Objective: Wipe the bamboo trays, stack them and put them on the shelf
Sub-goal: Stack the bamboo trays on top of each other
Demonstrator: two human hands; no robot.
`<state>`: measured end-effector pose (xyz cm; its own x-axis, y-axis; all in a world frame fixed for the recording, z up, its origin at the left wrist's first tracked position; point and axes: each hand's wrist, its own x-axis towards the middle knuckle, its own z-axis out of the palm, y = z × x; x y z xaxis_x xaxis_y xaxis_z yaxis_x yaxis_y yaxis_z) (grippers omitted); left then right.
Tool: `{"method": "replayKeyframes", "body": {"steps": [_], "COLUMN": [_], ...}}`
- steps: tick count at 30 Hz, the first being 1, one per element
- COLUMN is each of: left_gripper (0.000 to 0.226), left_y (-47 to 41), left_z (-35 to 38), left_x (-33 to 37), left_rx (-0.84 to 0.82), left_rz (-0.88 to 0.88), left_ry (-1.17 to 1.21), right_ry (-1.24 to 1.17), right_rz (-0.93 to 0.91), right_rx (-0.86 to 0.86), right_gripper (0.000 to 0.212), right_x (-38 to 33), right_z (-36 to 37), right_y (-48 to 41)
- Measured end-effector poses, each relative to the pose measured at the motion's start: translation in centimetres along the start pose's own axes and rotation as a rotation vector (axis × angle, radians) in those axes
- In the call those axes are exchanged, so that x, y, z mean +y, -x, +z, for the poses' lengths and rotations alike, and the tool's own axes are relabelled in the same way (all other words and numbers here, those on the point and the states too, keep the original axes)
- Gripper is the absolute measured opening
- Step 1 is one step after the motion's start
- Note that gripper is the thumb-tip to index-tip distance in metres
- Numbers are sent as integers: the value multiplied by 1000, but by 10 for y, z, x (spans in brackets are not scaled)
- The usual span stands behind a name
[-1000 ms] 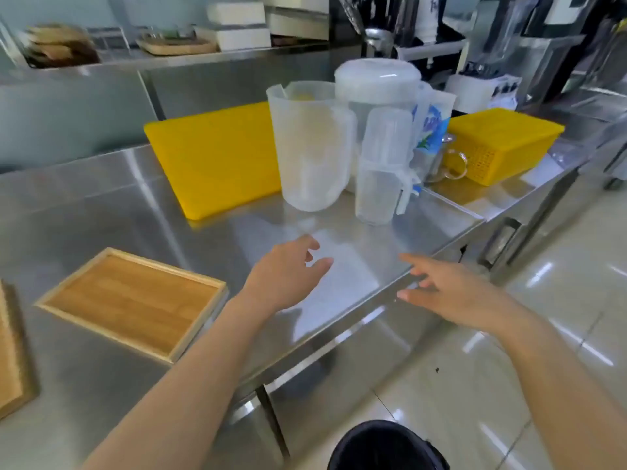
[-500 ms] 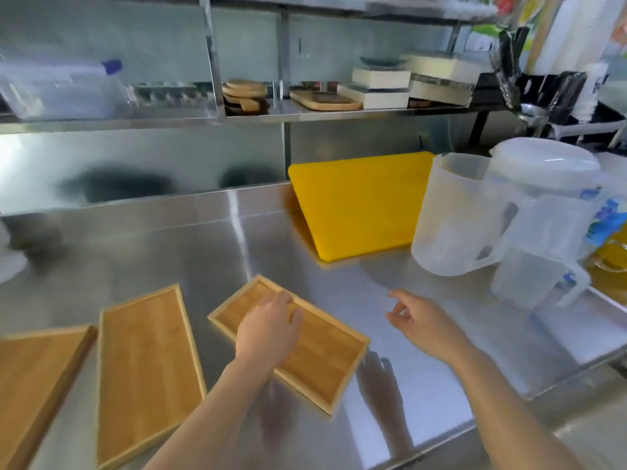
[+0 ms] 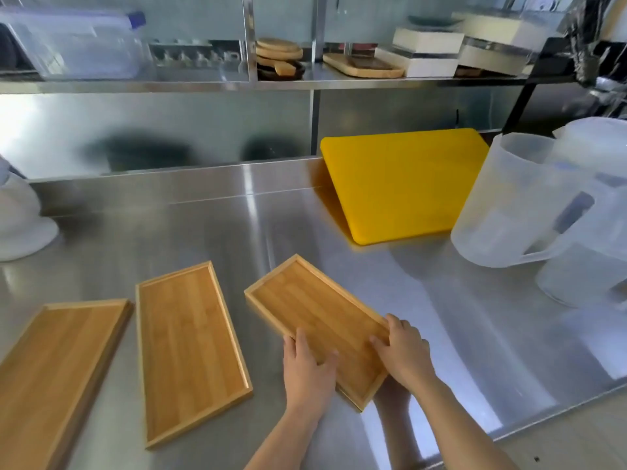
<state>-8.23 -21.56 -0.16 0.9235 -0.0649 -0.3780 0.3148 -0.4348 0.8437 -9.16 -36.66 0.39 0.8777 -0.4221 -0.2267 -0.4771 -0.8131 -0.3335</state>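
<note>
Bamboo tray (image 3: 307, 308) near end gripped by left hand (image 3: 307, 369), right hand (image 3: 403, 354), leftmost tray (image 3: 51, 361) cropped

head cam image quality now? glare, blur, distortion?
Head view: strong glare streaks on the stainless steel counter; wide-angle bowing of the steel wall shelf; translucent plastic pitchers at right smeared by blur; both hands and the held rectangular bamboo tray fairly sharp.

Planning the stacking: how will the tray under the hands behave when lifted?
The tray looks rigid: a flat bamboo slab with a thin rim. Probably light, being shallow. It may slide on the polished steel counter, so both hands, left and right, help.
</note>
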Motion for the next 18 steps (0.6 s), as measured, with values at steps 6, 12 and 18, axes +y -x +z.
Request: {"method": "replayKeyframes", "body": {"steps": [6, 12, 18], "left_gripper": [71, 66, 54], "left_y": [0, -13, -14], "left_z": [-12, -41, -51], "left_x": [24, 24, 13], "left_rx": [-84, -84, -75], "left_rz": [-266, -355, -330], "left_ry": [417, 406, 206], "right_ry": [-226, -574, -685], "right_rz": [211, 345, 280], "right_rx": [-29, -155, -270], "right_gripper": [45, 45, 38], "right_x": [-29, -28, -36], "right_z": [12, 7, 3], "right_y": [13, 6, 5]}}
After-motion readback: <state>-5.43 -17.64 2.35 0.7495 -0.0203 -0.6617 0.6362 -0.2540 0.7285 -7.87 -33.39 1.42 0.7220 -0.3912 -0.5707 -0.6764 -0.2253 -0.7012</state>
